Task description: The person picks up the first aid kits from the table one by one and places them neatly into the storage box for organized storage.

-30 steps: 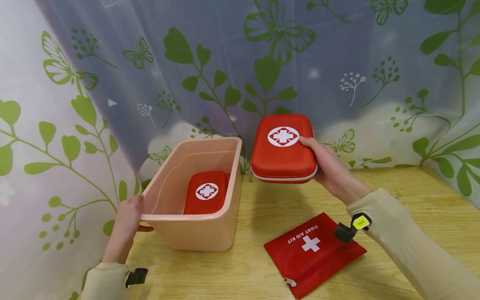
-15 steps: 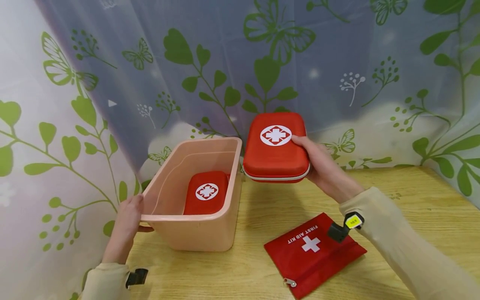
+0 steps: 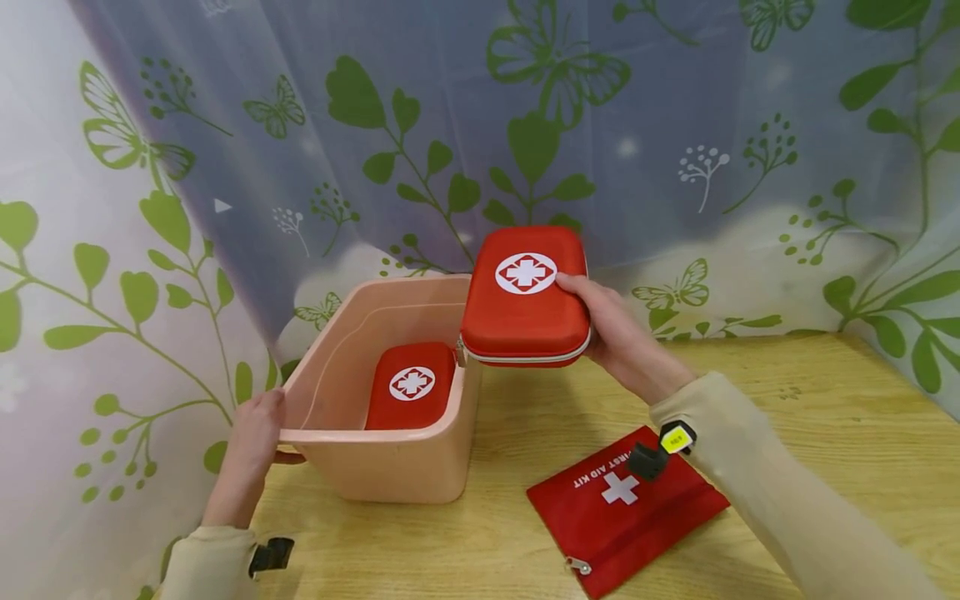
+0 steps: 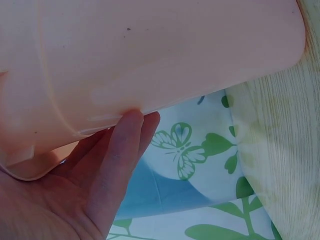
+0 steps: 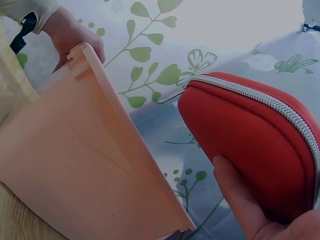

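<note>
My right hand (image 3: 618, 333) grips a red zippered first aid case (image 3: 525, 300) by its right side, thumb on top near the white cross emblem. The case hangs in the air, overlapping the right rim of a pink plastic bin (image 3: 468, 467) in the head view. In the right wrist view the case's silver zipper (image 5: 260, 92) shows, with fingers under it. My left hand (image 3: 251, 433) holds the bin's left rim; in the left wrist view its fingers (image 4: 120, 150) press the outer wall. A second red case (image 3: 412, 387) lies inside the bin.
A flat red first aid pouch (image 3: 622, 508) with a zipper pull lies on the wooden table (image 3: 810, 417), below my right forearm. A curtain (image 3: 660, 100) with leaves and butterflies hangs behind and to the left of the table.
My right hand has carried the red case leftward, from beside the bin to over its right rim. My left hand and the bin have stayed in place.
</note>
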A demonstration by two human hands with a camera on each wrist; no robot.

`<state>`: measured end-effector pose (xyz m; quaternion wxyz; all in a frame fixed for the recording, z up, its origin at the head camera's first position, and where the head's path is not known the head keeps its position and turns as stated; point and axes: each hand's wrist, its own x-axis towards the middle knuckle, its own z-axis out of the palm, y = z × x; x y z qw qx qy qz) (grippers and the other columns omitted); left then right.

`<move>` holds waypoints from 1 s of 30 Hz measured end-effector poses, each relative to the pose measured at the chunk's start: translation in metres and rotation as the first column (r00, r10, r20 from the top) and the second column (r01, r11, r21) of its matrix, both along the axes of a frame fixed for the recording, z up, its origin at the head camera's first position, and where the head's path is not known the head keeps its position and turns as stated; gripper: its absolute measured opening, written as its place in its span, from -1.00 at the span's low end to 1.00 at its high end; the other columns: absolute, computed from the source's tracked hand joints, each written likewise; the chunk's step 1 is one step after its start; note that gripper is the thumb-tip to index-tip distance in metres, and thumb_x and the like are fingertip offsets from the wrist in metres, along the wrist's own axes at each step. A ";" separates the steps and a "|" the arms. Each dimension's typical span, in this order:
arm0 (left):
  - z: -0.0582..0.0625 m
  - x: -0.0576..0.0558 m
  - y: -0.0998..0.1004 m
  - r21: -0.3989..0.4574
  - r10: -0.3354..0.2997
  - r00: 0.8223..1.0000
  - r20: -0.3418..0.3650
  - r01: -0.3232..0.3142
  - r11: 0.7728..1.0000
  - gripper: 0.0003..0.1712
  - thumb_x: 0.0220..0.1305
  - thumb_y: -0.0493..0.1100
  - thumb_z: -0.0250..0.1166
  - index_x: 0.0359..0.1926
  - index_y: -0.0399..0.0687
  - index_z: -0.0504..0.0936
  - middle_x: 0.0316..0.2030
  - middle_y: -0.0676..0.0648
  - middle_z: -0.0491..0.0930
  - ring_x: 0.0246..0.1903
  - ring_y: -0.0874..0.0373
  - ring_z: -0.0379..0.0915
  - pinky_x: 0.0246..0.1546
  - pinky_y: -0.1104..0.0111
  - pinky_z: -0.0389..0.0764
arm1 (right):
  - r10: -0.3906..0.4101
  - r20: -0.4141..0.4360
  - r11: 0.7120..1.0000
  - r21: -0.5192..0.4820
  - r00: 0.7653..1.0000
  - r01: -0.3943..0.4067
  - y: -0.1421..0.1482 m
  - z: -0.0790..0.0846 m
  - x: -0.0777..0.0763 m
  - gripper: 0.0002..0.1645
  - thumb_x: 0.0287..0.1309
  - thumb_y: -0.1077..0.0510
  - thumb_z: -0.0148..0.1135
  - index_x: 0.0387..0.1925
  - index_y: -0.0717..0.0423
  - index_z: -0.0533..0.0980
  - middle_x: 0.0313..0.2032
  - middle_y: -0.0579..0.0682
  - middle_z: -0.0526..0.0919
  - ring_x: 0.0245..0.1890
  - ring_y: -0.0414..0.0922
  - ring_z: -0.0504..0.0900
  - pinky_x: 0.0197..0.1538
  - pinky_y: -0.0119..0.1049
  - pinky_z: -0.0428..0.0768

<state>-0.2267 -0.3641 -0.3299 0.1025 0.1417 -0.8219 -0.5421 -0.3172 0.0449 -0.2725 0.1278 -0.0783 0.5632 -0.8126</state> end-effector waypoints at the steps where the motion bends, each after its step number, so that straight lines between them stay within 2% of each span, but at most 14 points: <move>1: 0.000 0.000 0.000 0.001 -0.001 1.000 -0.001 0.001 1.000 -0.33 0.51 -0.02 -0.24 0.29 -0.59 0.22 0.10 -0.57 0.28 -0.22 -0.13 0.51 -0.55 0.04 0.71 | 0.009 -0.005 1.000 0.001 1.000 -0.009 -0.002 0.000 -0.001 -0.38 0.34 -0.09 0.13 0.30 0.13 0.32 -0.21 -0.11 0.69 -0.31 -0.22 0.69 -0.29 -0.40 0.67; 11: -0.002 0.002 0.000 0.008 0.013 1.000 0.003 -0.013 1.000 -0.30 0.52 0.04 -0.27 0.29 -0.55 0.26 0.04 -0.56 0.37 -0.40 0.11 0.55 -0.56 0.06 0.72 | 0.053 -0.031 0.998 0.026 0.998 -0.053 -0.024 0.001 0.000 -0.38 0.35 -0.09 0.10 0.32 0.11 0.29 -0.13 -0.06 0.65 -0.29 -0.19 0.70 -0.27 -0.37 0.69; 23: -0.001 0.002 0.000 0.002 0.011 1.000 -0.012 -0.011 1.000 -0.33 0.52 0.01 -0.26 0.25 -0.58 0.28 0.02 -0.58 0.36 -0.37 0.03 0.55 -0.58 0.05 0.71 | 0.073 -0.017 0.997 0.023 0.997 -0.072 -0.053 -0.002 0.002 -0.38 0.36 -0.09 0.09 0.30 0.12 0.27 -0.12 -0.02 0.64 -0.30 -0.18 0.70 -0.27 -0.35 0.70; 27: -0.001 0.001 -0.001 -0.002 0.008 1.000 -0.009 -0.008 1.000 -0.32 0.52 0.01 -0.26 0.25 -0.59 0.28 0.02 -0.59 0.36 -0.38 0.02 0.56 -0.57 0.04 0.71 | 0.080 -0.026 0.996 0.038 0.996 -0.079 -0.063 -0.003 0.002 -0.40 0.35 -0.09 0.10 0.28 0.12 0.28 -0.14 0.00 0.66 -0.33 -0.17 0.71 -0.32 -0.36 0.70; 30: -0.001 0.001 -0.001 -0.006 0.000 1.000 -0.002 0.000 1.000 -0.31 0.52 0.01 -0.27 0.28 -0.59 0.25 0.06 -0.59 0.33 -0.30 -0.06 0.55 -0.56 0.04 0.71 | 0.088 -0.024 0.995 0.041 0.996 -0.087 -0.070 -0.005 0.002 -0.41 0.35 -0.08 0.10 0.27 0.13 0.29 -0.14 0.02 0.67 -0.34 -0.16 0.71 -0.34 -0.35 0.70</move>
